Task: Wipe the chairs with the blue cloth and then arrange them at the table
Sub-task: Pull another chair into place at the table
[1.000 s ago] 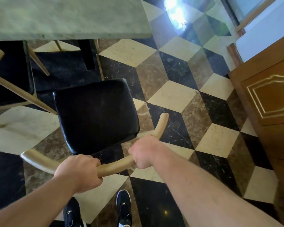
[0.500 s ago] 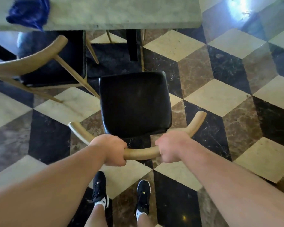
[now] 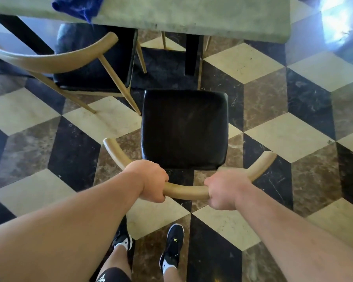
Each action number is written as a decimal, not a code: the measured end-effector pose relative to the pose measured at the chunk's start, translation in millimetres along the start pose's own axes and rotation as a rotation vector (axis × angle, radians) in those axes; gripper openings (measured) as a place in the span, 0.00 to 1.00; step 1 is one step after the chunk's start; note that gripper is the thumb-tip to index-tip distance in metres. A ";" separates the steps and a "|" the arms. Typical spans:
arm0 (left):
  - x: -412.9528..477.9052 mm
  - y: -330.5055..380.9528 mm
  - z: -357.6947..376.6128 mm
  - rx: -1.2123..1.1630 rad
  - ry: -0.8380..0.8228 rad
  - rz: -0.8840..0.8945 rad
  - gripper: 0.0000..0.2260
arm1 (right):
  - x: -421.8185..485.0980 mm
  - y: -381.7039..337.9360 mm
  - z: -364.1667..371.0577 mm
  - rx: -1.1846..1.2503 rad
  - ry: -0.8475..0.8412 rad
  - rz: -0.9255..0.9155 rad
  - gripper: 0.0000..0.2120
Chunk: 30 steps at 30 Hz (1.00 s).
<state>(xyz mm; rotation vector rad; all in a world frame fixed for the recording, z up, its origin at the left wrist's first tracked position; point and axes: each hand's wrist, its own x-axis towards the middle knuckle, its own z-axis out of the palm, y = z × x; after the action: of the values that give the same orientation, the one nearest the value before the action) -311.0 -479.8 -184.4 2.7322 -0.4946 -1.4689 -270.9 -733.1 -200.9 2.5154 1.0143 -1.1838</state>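
The floor is tiled in a cube pattern w/ cream, brown and black diamonds; the brown and black tiles have light veins like marble. A bright glare lies on the tiles at top right, near the frame corner. At the bottom centre stand two black sneakers: the left shoe is partly hidden, the right shoe shows a small yellow mark on top. White socks show above the shoes. A piece of black shorts w/ a white print is at the bottom edge.
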 end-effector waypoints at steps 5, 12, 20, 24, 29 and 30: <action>3.1 -3.2 1.4 0.000 0.000 0.003 0.09 | -5.0 -0.8 -6.2 0.021 -0.010 -0.011 0.08; 6.1 -6.9 2.1 0.001 -0.020 0.035 0.10 | -8.4 -2.4 -10.9 0.031 -0.009 -0.028 0.08; 8.0 -10.8 4.3 -0.035 -0.014 0.067 0.11 | -4.3 0.7 -5.1 0.057 -0.018 -0.046 0.09; 9.4 -12.6 7.2 -0.035 -0.009 0.094 0.11 | -3.9 1.0 -2.9 0.062 -0.017 -0.043 0.09; 16.4 -13.1 8.9 -0.031 -0.084 0.115 0.12 | -5.1 -0.8 -7.6 0.061 -0.045 -0.023 0.08; 16.8 -11.9 7.3 -0.034 -0.105 0.112 0.12 | -6.1 -2.7 -10.1 0.056 -0.055 -0.014 0.07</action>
<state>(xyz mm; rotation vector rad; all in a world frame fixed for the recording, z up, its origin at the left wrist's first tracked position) -305.1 -472.0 -203.9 2.5654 -0.6088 -1.5837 -269.3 -729.8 -189.3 2.5063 1.0008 -1.2953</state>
